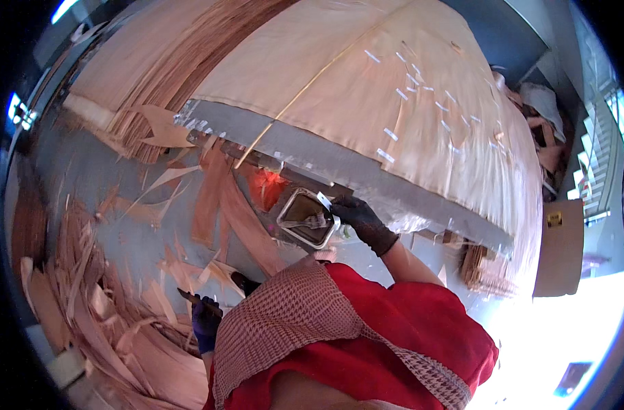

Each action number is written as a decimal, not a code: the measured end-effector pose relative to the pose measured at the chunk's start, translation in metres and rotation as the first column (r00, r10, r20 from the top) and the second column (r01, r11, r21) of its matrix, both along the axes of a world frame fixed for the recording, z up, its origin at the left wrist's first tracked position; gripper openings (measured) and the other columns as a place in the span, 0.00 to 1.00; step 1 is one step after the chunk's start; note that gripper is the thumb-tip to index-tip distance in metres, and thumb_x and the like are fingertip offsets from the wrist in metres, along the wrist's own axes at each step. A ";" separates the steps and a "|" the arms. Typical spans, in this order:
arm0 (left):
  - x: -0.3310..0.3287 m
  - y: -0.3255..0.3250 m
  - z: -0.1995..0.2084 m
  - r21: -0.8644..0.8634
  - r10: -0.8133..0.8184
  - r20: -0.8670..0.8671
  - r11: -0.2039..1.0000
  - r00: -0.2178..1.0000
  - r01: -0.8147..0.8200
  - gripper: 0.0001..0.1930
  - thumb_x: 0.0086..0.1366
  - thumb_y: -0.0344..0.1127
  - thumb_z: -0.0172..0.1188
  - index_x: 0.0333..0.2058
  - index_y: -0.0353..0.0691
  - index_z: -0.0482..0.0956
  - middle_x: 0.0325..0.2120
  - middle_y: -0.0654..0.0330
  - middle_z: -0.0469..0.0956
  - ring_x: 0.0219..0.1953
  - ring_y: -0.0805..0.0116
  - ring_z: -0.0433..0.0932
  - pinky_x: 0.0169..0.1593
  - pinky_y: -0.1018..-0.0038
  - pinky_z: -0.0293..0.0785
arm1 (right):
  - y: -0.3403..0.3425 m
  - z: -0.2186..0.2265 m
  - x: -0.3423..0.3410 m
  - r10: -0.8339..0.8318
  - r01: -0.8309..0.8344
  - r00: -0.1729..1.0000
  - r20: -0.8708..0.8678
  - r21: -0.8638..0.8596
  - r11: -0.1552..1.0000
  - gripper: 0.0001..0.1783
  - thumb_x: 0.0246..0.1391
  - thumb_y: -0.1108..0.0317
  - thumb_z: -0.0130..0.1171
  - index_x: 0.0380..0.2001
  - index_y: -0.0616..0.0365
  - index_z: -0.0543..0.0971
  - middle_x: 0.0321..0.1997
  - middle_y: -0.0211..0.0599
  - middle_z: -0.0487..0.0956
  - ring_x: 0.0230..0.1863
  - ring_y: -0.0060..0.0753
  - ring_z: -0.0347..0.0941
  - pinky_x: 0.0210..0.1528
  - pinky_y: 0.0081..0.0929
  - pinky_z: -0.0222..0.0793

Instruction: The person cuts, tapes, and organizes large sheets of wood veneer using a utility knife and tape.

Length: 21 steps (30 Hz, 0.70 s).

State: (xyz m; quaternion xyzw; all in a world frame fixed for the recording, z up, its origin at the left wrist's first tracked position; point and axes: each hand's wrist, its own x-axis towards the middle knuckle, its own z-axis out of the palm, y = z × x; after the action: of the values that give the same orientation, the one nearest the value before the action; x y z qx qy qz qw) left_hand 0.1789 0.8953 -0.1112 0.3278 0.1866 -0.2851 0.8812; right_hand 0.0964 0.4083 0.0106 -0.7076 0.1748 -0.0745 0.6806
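Observation:
My right hand (361, 219), in a dark glove, pinches a small white strip (323, 199) near the table's front edge. Just below that strip sits a rectangular tub (282, 223) with a pale rim, holding brownish contents and what looks like a brush (314, 222). Down at my left side, my left hand (206, 322), in a dark purplish glove, is closed around a thin dark blade-like tool (187, 296); its exact kind is unclear. A wide sheet of pale wood veneer (312, 102) covers the table, dotted with several white strips (390, 134).
Across the veneer lies a long thin stick (305, 85), its near end past the grey table edge (312, 147). An orange-red bag (265, 186) is beside the tub. Veneer scraps (93, 307) litter the floor at left. A cardboard sheet (559, 249) stands at right.

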 end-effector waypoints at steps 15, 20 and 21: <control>0.307 0.114 0.049 0.107 -0.323 0.075 0.943 0.944 0.314 0.22 0.56 0.34 0.55 0.50 0.49 0.63 0.35 0.63 0.70 0.34 0.68 0.68 0.33 0.72 0.68 | 0.101 0.006 0.143 -0.673 0.659 0.727 -0.137 0.414 0.628 0.16 0.52 0.57 0.50 0.27 0.62 0.73 0.23 0.36 0.74 0.24 0.27 0.69 0.27 0.22 0.65; 0.410 0.042 0.076 0.112 -0.436 0.184 0.900 0.881 0.422 0.22 0.55 0.32 0.54 0.50 0.47 0.63 0.37 0.60 0.70 0.36 0.66 0.70 0.40 0.66 0.69 | 0.086 -0.028 0.172 -0.764 0.729 0.642 -0.067 0.359 0.582 0.16 0.52 0.56 0.51 0.24 0.59 0.73 0.20 0.33 0.71 0.22 0.27 0.67 0.25 0.23 0.63; 0.435 0.032 0.081 0.136 -0.436 0.195 0.899 0.879 0.416 0.22 0.55 0.32 0.54 0.50 0.46 0.64 0.37 0.59 0.70 0.36 0.65 0.70 0.42 0.66 0.68 | 0.071 -0.055 0.161 -0.676 0.674 0.737 0.029 0.053 0.737 0.21 0.49 0.75 0.52 0.48 0.62 0.64 0.29 0.32 0.71 0.30 0.25 0.68 0.33 0.22 0.67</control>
State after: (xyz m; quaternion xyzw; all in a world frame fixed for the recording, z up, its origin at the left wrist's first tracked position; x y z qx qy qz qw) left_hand 0.6139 0.9277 -0.0303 0.4296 0.0238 -0.4253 0.7962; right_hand 0.2577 0.4788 -0.0448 -0.5810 0.4048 -0.3288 0.6249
